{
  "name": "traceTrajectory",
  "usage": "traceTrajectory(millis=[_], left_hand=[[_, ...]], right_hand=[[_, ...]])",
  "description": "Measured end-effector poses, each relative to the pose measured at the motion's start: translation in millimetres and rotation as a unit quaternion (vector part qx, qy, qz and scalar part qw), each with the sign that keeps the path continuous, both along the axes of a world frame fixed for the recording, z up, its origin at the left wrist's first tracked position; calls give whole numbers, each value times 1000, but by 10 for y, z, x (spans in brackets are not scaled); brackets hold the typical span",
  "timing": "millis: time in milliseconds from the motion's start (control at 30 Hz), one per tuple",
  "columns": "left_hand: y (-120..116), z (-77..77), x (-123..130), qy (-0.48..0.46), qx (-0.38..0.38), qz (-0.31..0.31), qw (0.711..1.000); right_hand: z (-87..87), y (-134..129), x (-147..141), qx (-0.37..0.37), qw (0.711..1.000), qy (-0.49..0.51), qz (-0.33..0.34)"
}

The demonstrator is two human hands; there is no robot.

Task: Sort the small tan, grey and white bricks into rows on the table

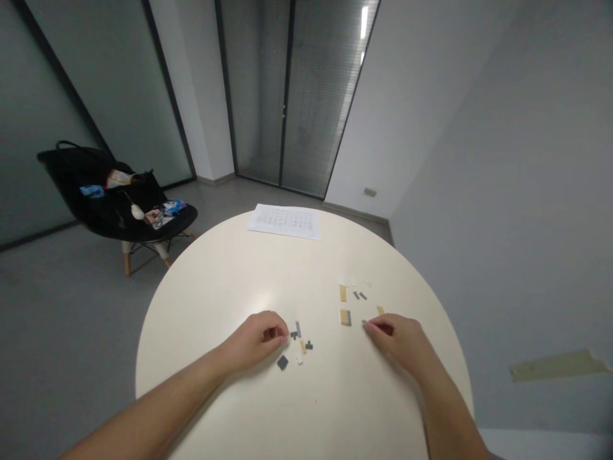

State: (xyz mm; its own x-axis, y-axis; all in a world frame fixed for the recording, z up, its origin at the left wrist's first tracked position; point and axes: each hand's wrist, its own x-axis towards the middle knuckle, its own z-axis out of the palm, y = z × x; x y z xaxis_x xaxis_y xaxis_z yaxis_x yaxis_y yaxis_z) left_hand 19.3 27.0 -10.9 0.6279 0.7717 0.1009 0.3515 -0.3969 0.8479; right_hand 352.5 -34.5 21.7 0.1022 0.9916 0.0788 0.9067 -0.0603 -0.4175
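Observation:
On the round white table, my left hand (261, 338) is curled with thumb and fingertips together. Anything between them is too small to make out. Beside its fingertips lies a loose group of small toy-brick pieces: a dark grey square (282, 363), a dark notched piece (309, 345), a grey strip (298, 329), a tan strip (302, 347) and a white piece (299, 359). My right hand (400, 338) pinches a small grey piece (364, 322) at the tabletop. Left of it sits a tan and grey block (345, 317); a tan piece (380, 310) is partly behind the hand.
Beyond the right hand lie a tan plate (343, 294), two grey strips (359, 296) and several faint white pieces (353, 282). A printed paper sheet (283, 221) rests at the far edge of the table (215, 275). A black chair (119, 198) holding belongings stands left.

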Motion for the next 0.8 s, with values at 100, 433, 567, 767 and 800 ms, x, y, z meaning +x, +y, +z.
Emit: traceTrajectory(millis=[100, 433, 567, 767, 800], left_hand=[[1, 20, -5, 2, -2, -3, 1000], [-6, 41, -3, 7, -10, -2, 1000], [-6, 40, -1, 8, -9, 1, 1000], [-4, 48, 4, 5, -12, -1, 1000], [-4, 51, 4, 4, -13, -1, 1000]], right_hand=[[-19, 0, -7, -35, 999, -7, 5], [-42, 7, -11, -62, 998, -21, 6], [-58, 8, -17, -34, 998, -53, 3], [-71, 1, -24, -15, 998, -56, 4], [-72, 2, -24, -18, 998, -58, 3]])
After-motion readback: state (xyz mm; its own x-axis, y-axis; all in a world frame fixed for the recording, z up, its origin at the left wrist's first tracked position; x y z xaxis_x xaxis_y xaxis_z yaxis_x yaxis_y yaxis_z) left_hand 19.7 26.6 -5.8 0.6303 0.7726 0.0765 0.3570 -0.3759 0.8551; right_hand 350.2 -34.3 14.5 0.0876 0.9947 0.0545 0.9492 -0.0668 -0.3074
